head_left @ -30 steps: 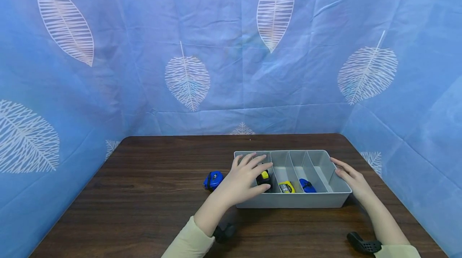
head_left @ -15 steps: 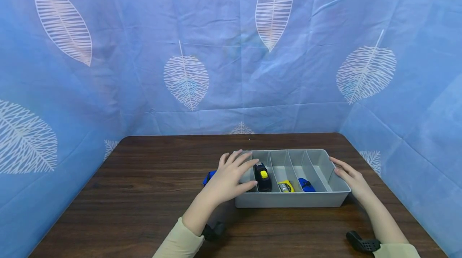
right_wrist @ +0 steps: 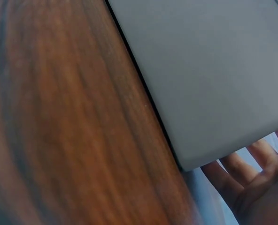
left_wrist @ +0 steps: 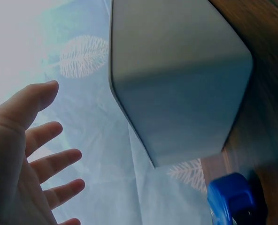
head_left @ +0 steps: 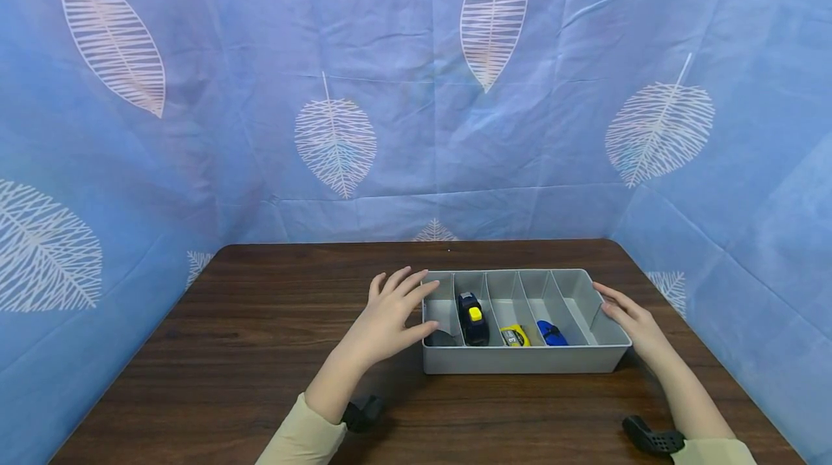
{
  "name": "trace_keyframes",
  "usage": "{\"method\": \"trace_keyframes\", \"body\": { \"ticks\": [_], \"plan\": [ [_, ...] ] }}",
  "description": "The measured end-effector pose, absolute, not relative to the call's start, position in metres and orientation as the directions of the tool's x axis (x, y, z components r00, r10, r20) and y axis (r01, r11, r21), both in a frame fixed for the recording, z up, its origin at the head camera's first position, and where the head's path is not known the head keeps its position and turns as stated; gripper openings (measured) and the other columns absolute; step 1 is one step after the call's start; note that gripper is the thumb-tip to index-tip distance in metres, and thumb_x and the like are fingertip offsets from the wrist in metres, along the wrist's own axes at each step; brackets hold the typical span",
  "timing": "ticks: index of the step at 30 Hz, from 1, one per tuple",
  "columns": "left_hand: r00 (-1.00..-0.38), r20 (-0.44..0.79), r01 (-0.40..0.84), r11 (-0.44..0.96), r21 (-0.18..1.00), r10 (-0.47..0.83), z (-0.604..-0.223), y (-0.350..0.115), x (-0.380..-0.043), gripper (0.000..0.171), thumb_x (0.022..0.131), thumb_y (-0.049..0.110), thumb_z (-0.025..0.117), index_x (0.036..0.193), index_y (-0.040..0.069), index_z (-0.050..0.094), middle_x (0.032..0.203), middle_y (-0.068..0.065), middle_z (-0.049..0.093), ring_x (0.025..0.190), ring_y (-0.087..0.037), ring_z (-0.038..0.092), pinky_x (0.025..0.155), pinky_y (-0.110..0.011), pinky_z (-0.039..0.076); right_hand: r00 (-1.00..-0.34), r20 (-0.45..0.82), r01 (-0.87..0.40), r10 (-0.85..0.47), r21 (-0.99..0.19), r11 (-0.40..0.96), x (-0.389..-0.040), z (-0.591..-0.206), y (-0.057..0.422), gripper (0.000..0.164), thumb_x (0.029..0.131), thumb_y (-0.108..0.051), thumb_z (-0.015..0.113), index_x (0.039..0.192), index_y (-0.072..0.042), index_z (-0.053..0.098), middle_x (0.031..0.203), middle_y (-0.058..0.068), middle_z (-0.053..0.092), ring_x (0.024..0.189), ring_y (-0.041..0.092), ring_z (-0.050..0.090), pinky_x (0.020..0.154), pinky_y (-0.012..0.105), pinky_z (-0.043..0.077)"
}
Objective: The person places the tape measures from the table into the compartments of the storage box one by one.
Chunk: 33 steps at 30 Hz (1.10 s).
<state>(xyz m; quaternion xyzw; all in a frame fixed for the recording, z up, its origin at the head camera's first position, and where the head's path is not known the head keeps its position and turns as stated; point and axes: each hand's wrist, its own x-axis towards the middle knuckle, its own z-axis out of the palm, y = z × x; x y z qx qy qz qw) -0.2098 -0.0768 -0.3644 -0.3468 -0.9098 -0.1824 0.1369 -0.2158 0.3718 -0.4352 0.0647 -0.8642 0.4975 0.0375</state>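
Note:
A long grey tray (head_left: pixel 526 360) with upright dividers stands on the table. My left hand (head_left: pixel 383 317) is spread with nothing in it, by the tray's left end, its thumb overlapping the rim in the head view. In the left wrist view a blue tape measure (left_wrist: pixel 233 197) lies on the table beside the tray; the left hand hides it in the head view. My right hand (head_left: pixel 640 328) rests its extended fingers against the tray's right end. Inside are a black tape measure (head_left: pixel 473 328) with a yellow button, a yellow tape measure (head_left: pixel 516 336) and another blue tape measure (head_left: pixel 552 333), in separate compartments.
Something dark (head_left: pixel 440 339) lies low in the leftmost compartment. The dark wooden table (head_left: pixel 292 292) ends at a blue leaf-patterned cloth (head_left: pixel 403 162) behind and at both sides. A black strap device sits on each wrist.
My left hand has moved left from over the tray to beside its left end, uncovering the black tape measure and covering the blue one on the table. The right hand stays in place.

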Motion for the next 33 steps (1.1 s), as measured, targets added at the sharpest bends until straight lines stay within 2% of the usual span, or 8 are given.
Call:
{"method": "trace_keyframes", "body": {
  "ticks": [11,20,33],
  "plan": [
    [-0.741,0.383,0.658,0.712,0.247,0.552,-0.373,-0.094,-0.21,0.065,0.088,0.042,0.067,0.144,0.019,0.045,0.149,-0.007,0.038,0.138,-0.033,0.024,0.104,-0.064,0.01,-0.988,0.134,-0.153,-0.076,-0.846,0.51,-0.215,-0.435,0.373,0.056,0.104,-0.033,0.04,0.153,-0.012,0.025,0.149,0.033,0.018,0.13,0.055,0.02,0.093,0.072,0.022],
    [-0.784,0.343,0.608,0.75,0.261,0.517,-0.381,-0.11,-0.21,0.065,0.089,0.044,0.066,0.145,0.019,0.044,0.15,-0.008,0.037,0.138,-0.034,0.024,0.103,-0.065,0.011,-0.984,0.153,-0.178,-0.092,-0.851,0.494,-0.215,-0.437,0.374,0.054,0.104,-0.031,0.04,0.152,-0.011,0.026,0.149,0.033,0.019,0.13,0.054,0.021,0.093,0.072,0.023],
    [-0.81,0.309,0.58,0.758,0.299,0.498,-0.396,-0.122,-0.215,0.071,0.086,0.04,0.071,0.147,0.018,0.041,0.151,-0.011,0.034,0.137,-0.038,0.025,0.102,-0.066,0.01,-0.984,0.156,-0.178,-0.086,-0.848,0.5,-0.217,-0.438,0.377,0.054,0.104,-0.031,0.04,0.152,-0.01,0.027,0.149,0.033,0.021,0.13,0.053,0.022,0.093,0.071,0.024]
  ]
}}
